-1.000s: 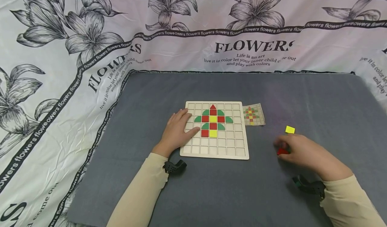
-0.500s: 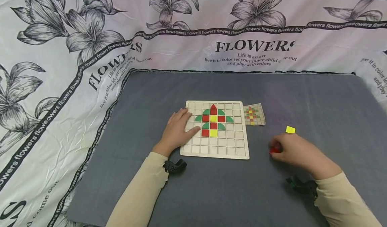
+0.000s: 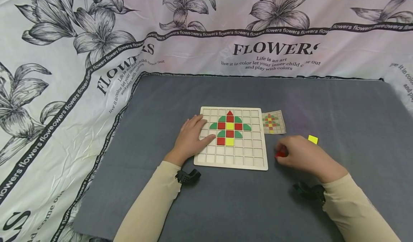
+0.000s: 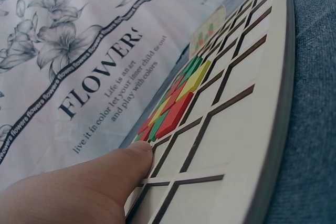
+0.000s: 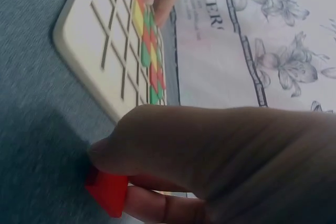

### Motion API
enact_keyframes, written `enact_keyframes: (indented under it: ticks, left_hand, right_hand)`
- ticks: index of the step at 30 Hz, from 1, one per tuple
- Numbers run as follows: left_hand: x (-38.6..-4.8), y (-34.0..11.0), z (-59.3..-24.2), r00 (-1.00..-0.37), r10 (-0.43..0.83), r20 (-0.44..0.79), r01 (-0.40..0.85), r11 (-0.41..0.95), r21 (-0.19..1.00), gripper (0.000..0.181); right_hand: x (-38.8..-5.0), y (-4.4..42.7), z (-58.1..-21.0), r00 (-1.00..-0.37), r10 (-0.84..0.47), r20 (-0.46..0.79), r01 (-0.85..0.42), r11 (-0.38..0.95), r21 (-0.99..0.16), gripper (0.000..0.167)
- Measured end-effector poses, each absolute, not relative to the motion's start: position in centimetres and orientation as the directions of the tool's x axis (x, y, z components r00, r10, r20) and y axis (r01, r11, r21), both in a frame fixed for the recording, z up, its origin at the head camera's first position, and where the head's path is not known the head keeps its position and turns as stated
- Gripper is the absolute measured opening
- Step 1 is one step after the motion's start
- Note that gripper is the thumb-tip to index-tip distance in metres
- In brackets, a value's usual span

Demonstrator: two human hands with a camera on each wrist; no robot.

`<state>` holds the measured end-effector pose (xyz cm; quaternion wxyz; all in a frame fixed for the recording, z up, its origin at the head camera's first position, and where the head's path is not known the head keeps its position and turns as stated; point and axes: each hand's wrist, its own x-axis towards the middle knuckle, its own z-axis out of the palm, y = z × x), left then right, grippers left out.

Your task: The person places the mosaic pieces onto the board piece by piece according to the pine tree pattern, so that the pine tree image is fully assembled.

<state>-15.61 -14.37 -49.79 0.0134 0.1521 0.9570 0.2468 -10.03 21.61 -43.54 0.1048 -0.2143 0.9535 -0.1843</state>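
Observation:
A wooden grid board (image 3: 251,153) lies on the dark tabletop, with red, yellow and green pieces set in a tree-like pattern. On its left edge rests my left hand (image 3: 191,138), fingers spread and the thumb flat over the squares. To the right of the board my right hand (image 3: 304,155) pinches a red tile (image 5: 109,192) between thumb and fingers, low over the table. Whether the tile touches the cloth I cannot tell. Just behind that hand sits a yellow tile (image 3: 313,139), partly hidden by it in the head view.
A small pattern card (image 3: 275,123) with the same coloured figure lies at the board's upper right, its left side against or under the board. The dark grey tabletop (image 3: 226,206) runs up to a flower-printed white cloth (image 3: 193,55) behind and at the left.
My right hand has moved left toward the board, carrying the red tile away from its place near the yellow one. The left hand has stayed on the board's edge.

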Motion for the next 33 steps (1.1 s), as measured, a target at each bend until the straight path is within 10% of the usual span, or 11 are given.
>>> enact_keyframes:
  ticks: [33]
  left_hand:
    - [-15.7,-14.3,-49.7,-0.954,0.296,0.047,0.283,0.838,0.467,0.071]
  right_hand:
    - [-14.0,13.1,-43.8,-0.825,-0.564,-0.037,-0.498,0.758,-0.421,0.008]
